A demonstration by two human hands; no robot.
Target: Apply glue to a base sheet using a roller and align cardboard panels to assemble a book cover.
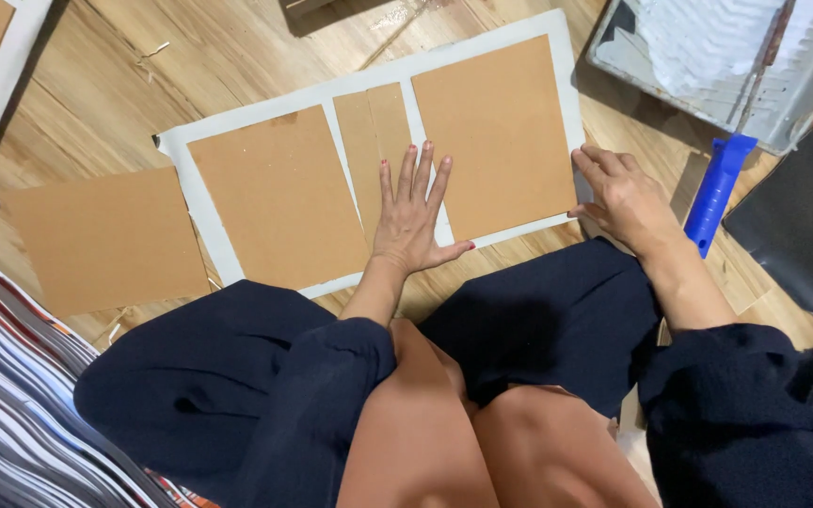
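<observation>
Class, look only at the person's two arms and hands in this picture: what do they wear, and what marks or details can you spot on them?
Both arms wear loose dark navy sleeves pushed up to about the elbow, leaving the forearms bare. The left hand has red-painted fingernails. The right hand shows no ring, watch or glove; its nails are hard to make out.

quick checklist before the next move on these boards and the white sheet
1. Left hand flat across the narrow middle strip and the right board: ok.
2. Right hand gripping the right edge of the white sheet: ok.
3. Three brown pieces lie inside the sheet's white border, the left board included: ok.
4. Gaps between pieces even: not ok, the strip sits angled.
5. Pieces stuck down to the sheet: cannot tell.
6. Blue roller handle beside the right hand, paint tray past it: ok.
</observation>
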